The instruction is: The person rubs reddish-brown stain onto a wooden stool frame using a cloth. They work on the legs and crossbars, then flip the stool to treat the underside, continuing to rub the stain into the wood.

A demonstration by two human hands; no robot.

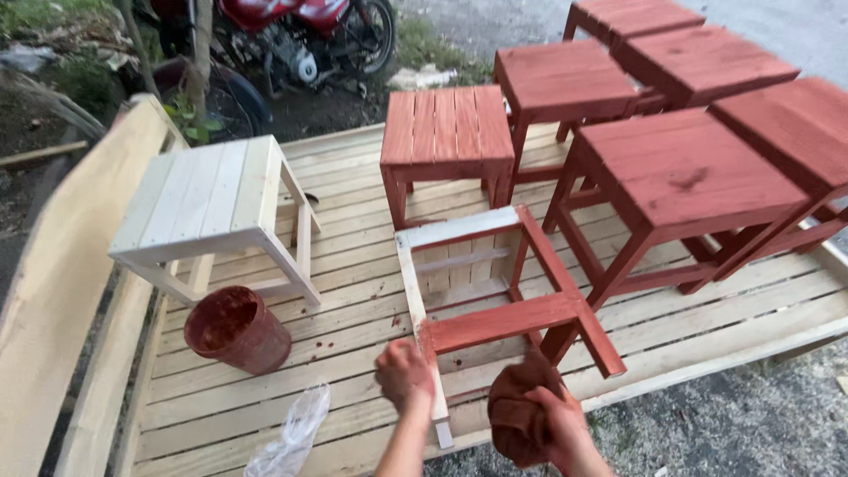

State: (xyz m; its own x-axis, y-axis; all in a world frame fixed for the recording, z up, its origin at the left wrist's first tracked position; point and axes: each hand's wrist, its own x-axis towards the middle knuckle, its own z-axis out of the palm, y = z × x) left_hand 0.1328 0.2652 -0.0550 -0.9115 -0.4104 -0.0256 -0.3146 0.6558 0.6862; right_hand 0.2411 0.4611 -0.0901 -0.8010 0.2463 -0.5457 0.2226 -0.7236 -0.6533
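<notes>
Nearest the camera, the right hand [555, 422] has its fingers clenched around a stain-soaked brown rag [517, 408], the wad bunched just below the low end of the half-painted stool [495, 305]. Beside it, the left hand [404, 374] curls its fingers around the stool's bare pale leg, gripping it close to the foot. That stool lies tipped on its side on the slatted wooden surface [353, 265]: the near rail and right-hand legs are red-brown, the left leg and top rail raw wood.

Left of the tipped stool, a crumpled clear plastic bag [290, 435] lies near the surface's front edge. Just beyond the bag, still left of the stool, sits a stained reddish pot [237, 329], tilted, its mouth facing up and left. Behind the pot stands an unpainted stool [212, 216], upright, pale all over.

Beyond the tipped stool, a slat-topped red stool [447, 132] stands upright. To the right of it cluster more red stools [680, 168], close together. Farthest back, up and left of the stool, a red motorbike [283, 31] is parked on the ground.
</notes>
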